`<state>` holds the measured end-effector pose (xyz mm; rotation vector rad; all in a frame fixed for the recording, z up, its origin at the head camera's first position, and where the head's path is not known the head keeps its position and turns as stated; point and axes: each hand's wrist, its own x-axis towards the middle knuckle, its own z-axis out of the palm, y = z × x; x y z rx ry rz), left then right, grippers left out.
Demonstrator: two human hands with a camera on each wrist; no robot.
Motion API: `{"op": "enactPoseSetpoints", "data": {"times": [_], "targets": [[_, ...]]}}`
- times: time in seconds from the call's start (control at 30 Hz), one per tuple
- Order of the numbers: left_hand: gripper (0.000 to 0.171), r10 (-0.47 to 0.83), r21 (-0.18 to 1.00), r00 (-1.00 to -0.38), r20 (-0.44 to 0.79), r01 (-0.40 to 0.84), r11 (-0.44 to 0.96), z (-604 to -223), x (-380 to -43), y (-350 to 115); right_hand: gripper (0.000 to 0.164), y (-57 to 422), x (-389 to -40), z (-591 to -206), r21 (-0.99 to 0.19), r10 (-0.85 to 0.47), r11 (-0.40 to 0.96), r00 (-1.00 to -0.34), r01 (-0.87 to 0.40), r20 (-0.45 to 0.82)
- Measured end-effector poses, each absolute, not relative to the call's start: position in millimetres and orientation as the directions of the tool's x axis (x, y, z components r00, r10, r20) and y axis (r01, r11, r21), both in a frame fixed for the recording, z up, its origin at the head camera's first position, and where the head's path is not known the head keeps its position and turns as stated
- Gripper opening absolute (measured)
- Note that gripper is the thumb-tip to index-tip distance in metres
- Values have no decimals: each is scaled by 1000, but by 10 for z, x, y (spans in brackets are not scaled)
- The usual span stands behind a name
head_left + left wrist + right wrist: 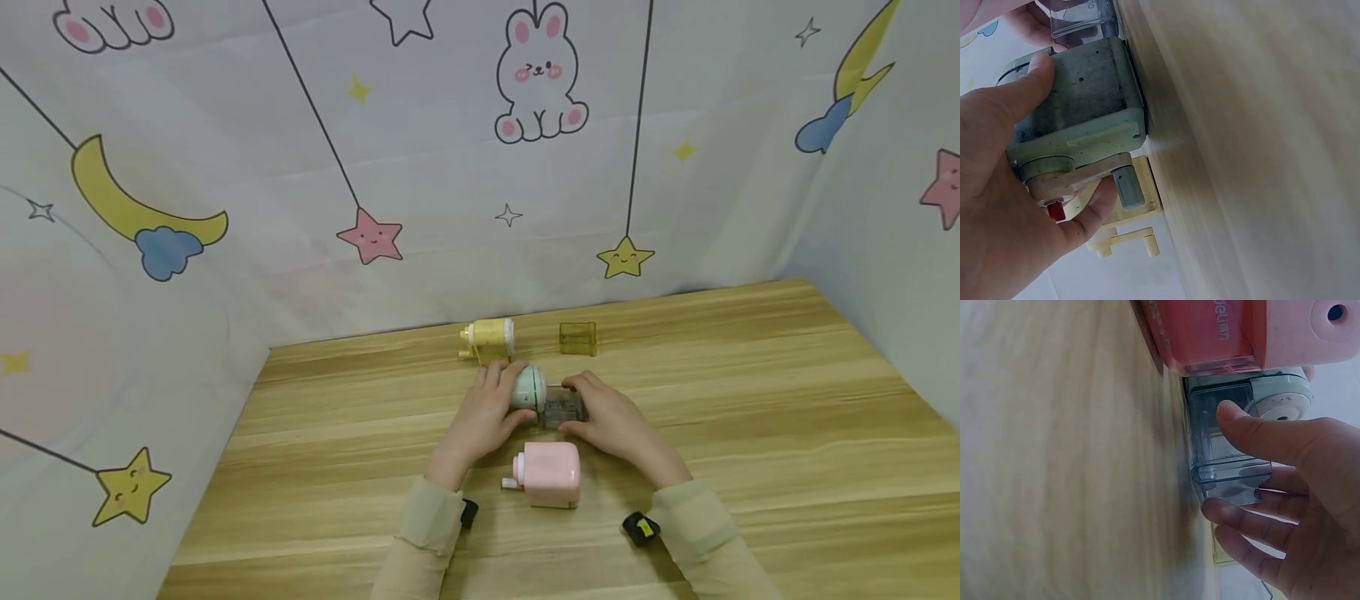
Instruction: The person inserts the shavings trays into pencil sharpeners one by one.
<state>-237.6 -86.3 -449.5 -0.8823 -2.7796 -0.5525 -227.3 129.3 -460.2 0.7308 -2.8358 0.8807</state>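
My left hand grips a mint-green crank pencil sharpener that stands on the table. In the left wrist view its crank handle lies near my fingers, and dark smudges mark the body. My right hand pinches a clear grey shavings drawer between thumb and fingers. That drawer meets the front of the green sharpener; how far it sits inside cannot be told. Nearer to me, between my forearms, stands a pink pencil sharpener with its crank pointing left.
A yellow pencil sharpener stands behind my left hand, close to the back wall. To its right lies a clear yellow shavings drawer. Printed cloth walls enclose the wooden table at the back and sides.
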Motion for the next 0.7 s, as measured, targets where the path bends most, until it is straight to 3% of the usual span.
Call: {"op": "enactPoseSetpoints", "data": {"times": [0.7], "targets": [[67,546,293,-789,280,612,734,-4484,-2356,-847,61,1243,-2284,-4578,-505,-422,728,-884,-463,200]]}}
